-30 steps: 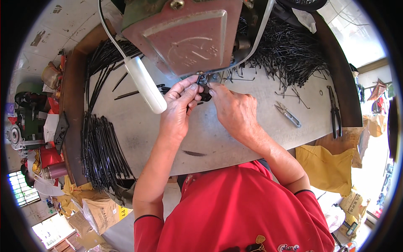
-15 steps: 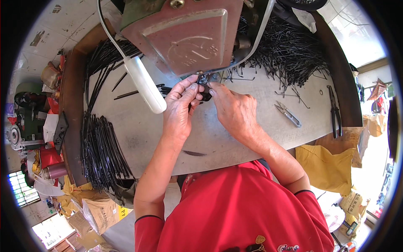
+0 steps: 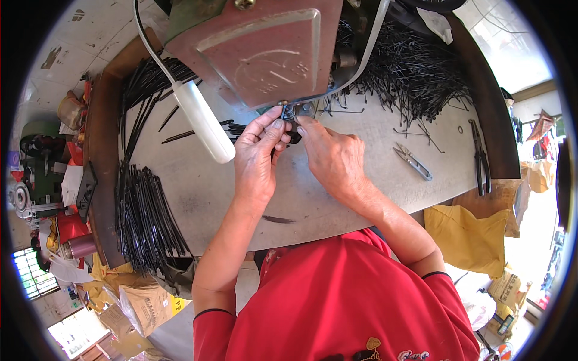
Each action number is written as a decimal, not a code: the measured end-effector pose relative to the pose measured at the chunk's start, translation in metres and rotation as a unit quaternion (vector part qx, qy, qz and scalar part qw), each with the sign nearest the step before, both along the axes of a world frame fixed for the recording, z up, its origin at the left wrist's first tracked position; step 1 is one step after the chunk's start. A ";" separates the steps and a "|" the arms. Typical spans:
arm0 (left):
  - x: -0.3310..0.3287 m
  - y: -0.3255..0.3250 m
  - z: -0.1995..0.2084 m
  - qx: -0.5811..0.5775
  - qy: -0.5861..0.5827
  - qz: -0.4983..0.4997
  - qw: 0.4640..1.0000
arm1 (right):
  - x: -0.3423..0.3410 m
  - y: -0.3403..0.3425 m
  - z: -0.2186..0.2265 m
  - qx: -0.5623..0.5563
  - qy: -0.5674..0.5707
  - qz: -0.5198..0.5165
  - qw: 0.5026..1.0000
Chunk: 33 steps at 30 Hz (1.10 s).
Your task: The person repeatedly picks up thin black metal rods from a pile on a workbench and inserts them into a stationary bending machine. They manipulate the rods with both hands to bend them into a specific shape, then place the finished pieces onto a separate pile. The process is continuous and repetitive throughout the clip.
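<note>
Seemingly for steadiness, a dark piece (image 3: pixel 294 138) is pinched by the left hand (image 3: pixel 256 153), machine head (image 3: pixel 271 60) above; the right hand (image 3: pixel 334 156) is curled, grip hidden.

Grey table (image 3: pixel 198 192) takes up most of the floor space here, front edge looking properly curved through the fisheye, with brown side boards (image 3: pixel 103 186) standing up at both ends. Pale tiles (image 3: pixel 90 30) top left, pretty grubby with dark stains. Lower left there's a gridded window (image 3: pixel 31 272) with daylight coming in, and a pile of brown bags (image 3: pixel 144 307) nearby. Green machine (image 3: pixel 45 159) parked off to the left. Right side's so bright it's basically blown out, and a yellow sack (image 3: pixel 466 237) sits by the table.
</note>
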<state>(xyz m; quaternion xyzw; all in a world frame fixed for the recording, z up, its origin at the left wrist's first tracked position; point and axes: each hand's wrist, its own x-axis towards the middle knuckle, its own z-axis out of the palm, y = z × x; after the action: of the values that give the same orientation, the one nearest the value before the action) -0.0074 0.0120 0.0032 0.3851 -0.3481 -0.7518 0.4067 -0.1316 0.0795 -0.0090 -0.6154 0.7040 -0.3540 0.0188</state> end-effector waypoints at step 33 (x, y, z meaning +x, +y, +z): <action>-0.002 0.007 0.002 0.049 0.016 0.020 0.998 | 0.007 0.000 0.000 0.034 -0.015 0.010 0.999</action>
<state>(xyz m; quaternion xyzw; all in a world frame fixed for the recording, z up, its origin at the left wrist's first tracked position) -0.0096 0.0189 0.0052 0.3990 -0.2963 -0.7661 0.4076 -0.1246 0.0799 -0.0088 -0.6158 0.7092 -0.3390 0.0538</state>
